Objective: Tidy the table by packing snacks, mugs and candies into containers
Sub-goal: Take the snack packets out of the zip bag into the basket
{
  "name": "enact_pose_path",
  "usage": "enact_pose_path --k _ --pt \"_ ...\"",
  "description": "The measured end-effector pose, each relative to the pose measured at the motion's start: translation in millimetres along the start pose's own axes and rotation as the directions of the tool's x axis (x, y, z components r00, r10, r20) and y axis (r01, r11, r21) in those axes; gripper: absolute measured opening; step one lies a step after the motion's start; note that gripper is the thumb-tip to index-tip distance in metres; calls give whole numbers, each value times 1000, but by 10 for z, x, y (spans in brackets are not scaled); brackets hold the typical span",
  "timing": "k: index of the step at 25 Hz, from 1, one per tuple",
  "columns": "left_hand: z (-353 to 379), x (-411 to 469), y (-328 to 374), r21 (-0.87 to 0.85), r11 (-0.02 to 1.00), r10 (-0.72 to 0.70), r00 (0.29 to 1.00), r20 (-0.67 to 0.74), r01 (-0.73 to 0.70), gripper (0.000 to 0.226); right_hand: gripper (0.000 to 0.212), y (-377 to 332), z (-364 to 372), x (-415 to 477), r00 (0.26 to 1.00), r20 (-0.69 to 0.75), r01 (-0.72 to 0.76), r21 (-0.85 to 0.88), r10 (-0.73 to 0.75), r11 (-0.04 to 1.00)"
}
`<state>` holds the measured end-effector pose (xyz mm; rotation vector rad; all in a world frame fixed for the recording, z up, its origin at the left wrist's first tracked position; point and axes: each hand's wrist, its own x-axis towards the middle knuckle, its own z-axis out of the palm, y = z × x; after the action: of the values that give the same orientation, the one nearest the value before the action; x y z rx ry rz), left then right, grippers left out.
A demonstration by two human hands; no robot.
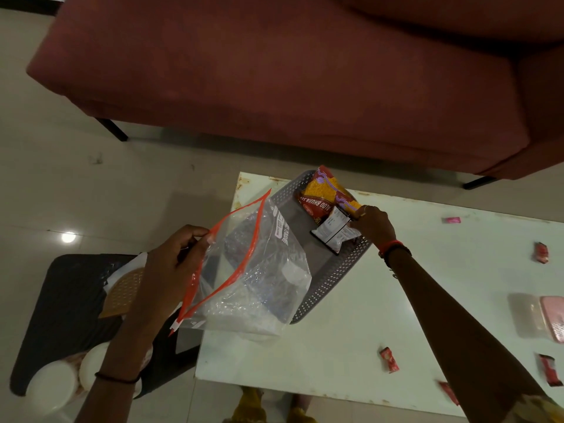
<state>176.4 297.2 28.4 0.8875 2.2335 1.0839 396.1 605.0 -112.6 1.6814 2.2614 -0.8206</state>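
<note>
My left hand pinches the red-striped rim of a clear zip bag, holding its mouth open over the table's left end. My right hand reaches into a grey perforated tray and grips snack packets there: a red and yellow packet and a white-backed packet. Several small red and pink candies lie on the white table, among them a candy near the front edge and a candy at the right.
A pink lidded box sits at the table's right edge. On the floor at left a dark basket holds white cups and a tan mesh piece. A maroon sofa stands beyond the table.
</note>
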Motion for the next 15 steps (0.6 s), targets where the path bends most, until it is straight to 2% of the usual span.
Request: enact_pose_path --k 2,4,5,7,8,9,10,12,14,15 --pt "3 -21 36 0 1000 -6 1000 6 6 7 41 -116 -63 -151 994 -65 87 23 -85 996" --pt "3 -71 93 12 1000 -10 1000 13 10 6 48 -264 -96 -416 939 26 333 191 -344 923" --pt "4 -105 134 13 1000 -9 1000 14 9 8 62 -344 -99 -625 879 135 410 277 -458 869" --pt "8 -184 252 -3 1000 4 1000 9 -4 14 108 -496 -78 -1113 780 322 412 382 -537 827" --pt "30 -220 306 -17 1000 13 1000 11 -13 17 124 -560 -31 -1305 751 348 426 395 -562 814" --pt "64 -261 370 -30 999 22 1000 14 -21 19 130 -627 10 -1469 738 339 445 405 -583 799" --pt "106 -312 438 -44 999 27 999 18 -26 17 130 -684 51 -1629 752 306 435 435 -584 788" --pt "175 -441 605 -70 997 39 999 19 -37 12 118 -767 62 -1886 835 175 358 549 -522 756" --pt "207 -578 770 -77 995 69 998 9 -68 10 89 -781 -24 -2043 921 71 247 655 -384 714" --pt "209 -632 825 -74 993 88 996 4 -87 10 72 -767 -76 -2101 945 63 191 688 -320 700"
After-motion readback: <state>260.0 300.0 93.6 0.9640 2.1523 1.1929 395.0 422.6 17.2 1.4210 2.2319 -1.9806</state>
